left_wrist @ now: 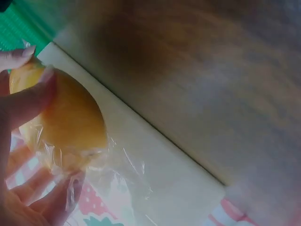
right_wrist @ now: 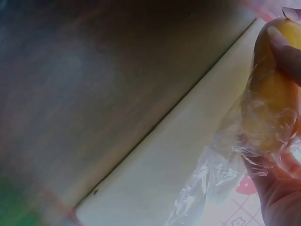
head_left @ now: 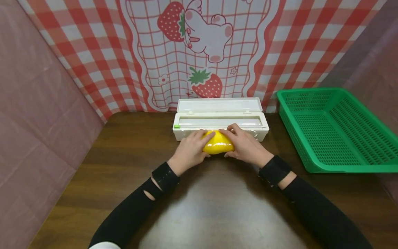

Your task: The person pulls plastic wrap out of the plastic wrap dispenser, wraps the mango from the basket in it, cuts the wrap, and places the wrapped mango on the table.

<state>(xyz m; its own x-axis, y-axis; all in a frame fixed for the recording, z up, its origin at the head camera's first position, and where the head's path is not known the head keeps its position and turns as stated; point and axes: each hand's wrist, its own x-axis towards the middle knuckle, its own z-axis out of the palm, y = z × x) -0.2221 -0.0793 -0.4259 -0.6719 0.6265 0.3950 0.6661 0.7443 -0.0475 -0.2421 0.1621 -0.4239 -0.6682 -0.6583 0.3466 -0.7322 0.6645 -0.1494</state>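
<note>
At six o'clock of the open white oblong plastic box [head_left: 221, 113], a glossy yellow rounded object [head_left: 218, 144] is gripped by the left hand [head_left: 191, 148] and right hand [head_left: 247, 145]; clear plastic film [right_wrist: 207, 179] seems partly wrapped, loose stretches yet to be tucked.

Behind the brown wooden table [head_left: 118, 141], which carried a pale reflection [head_left: 208, 216], hung a red-and-white checked cloth [head_left: 93, 34], with plain pinkish cloth [head_left: 37, 103] at its left.

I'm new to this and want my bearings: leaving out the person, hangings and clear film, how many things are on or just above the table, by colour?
Yellow: 1 (glossy rounded object)
White: 1 (long open box)
Green: 1 (basket)
Total: 3
</note>
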